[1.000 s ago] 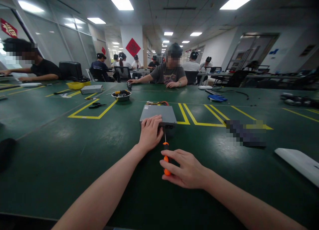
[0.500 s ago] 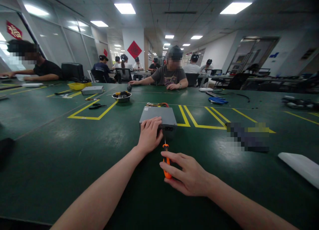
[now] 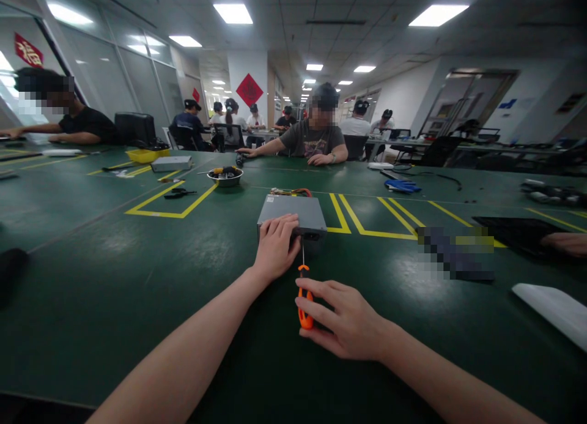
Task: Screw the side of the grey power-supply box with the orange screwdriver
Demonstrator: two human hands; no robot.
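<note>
A grey metal computer power supply (image 3: 300, 210) sits on the green table, its coloured cables bunched at the far side. My left hand (image 3: 277, 246) grips its near left part, fingers over the top and the thumb at the near face. My right hand (image 3: 339, 317) has its fingers and thumb around the orange and black handle of a screwdriver (image 3: 304, 311). The thin shaft points away from me to the near face of the power supply, below its socket. The screwdriver's tip is hidden or too small to make out.
A metal bowl (image 3: 224, 178) with tools stands beyond to the left, near a black clip-like thing (image 3: 178, 193). Blue gloves (image 3: 402, 185) lie at the far right. Another person's hand (image 3: 568, 243) rests by a dark flat object (image 3: 516, 233). A person (image 3: 316, 136) sits opposite.
Another person's hand and a dark flat object have come in at the right edge. The screwdriver handle has turned slightly in my right hand. My left hand stays on the power supply.
</note>
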